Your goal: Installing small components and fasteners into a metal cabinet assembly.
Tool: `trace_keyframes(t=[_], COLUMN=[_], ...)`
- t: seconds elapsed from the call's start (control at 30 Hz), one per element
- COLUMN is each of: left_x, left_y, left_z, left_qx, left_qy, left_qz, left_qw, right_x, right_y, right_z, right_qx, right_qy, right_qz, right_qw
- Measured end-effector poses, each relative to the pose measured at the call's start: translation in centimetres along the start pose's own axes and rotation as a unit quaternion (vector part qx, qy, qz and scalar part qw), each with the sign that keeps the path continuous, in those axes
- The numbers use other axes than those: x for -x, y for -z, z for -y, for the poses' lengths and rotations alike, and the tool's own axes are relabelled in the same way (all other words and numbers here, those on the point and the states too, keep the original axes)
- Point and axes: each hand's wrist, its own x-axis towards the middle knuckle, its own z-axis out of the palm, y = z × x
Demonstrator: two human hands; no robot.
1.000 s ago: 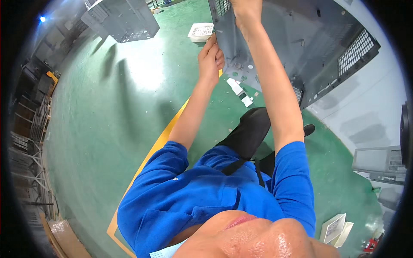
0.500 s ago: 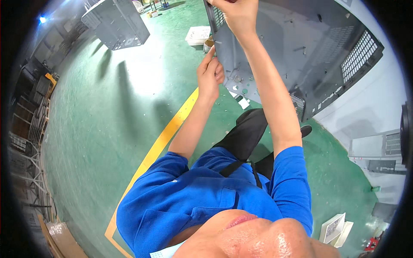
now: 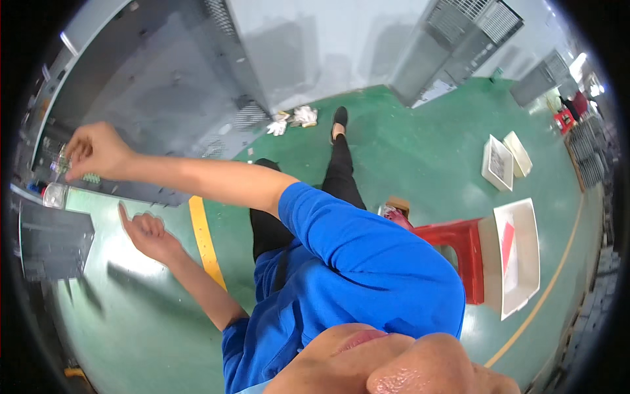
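- My right hand (image 3: pixel 95 150) reaches to the upper left of the frame, its fingers pinched together against the edge of a large grey sheet-metal cabinet panel (image 3: pixel 164 79); whatever small part sits between the fingertips is too small for me to tell.
- Just below that hand, at the far left, lies a small clear plastic box (image 3: pixel 54 194), close to the panel's lower edge.
- My left hand (image 3: pixel 146 231) hangs lower, at the left of the frame, holding nothing: index finger pointing up, the other fingers loosely curled, apart from the panel.
- A dark ribbed metal unit (image 3: pixel 52 240) lies on the green floor (image 3: pixel 407 151) at the left edge, near my left hand.
- A yellow floor stripe (image 3: pixel 207 240) runs between my left forearm and my black-trousered leg.
- A red plastic stool (image 3: pixel 456 246) stands at the right of centre, beside a white shallow tray (image 3: pixel 518 253).
- White crumpled rags (image 3: pixel 295 118) lie at the panel's foot, upper centre.
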Motion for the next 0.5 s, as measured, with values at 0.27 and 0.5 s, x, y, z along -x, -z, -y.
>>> trace_keyframes(t=[0.27, 0.5], left_x=[4.7, 7.3], left_y=[-3.3, -6.0], left_z=[1.8, 9.2], left_qx=[0.046, 0.051], left_qy=[0.128, 0.302], left_qz=[0.020, 0.149], left_qw=[0.990, 0.940], right_x=[11.0, 15.4], right_y=[8.4, 15.8], right_z=[6.7, 9.5], right_qx=[0.402, 0.577], right_qy=[-0.067, -0.076], right_qz=[0.250, 0.200], right_qw=[0.879, 0.788])
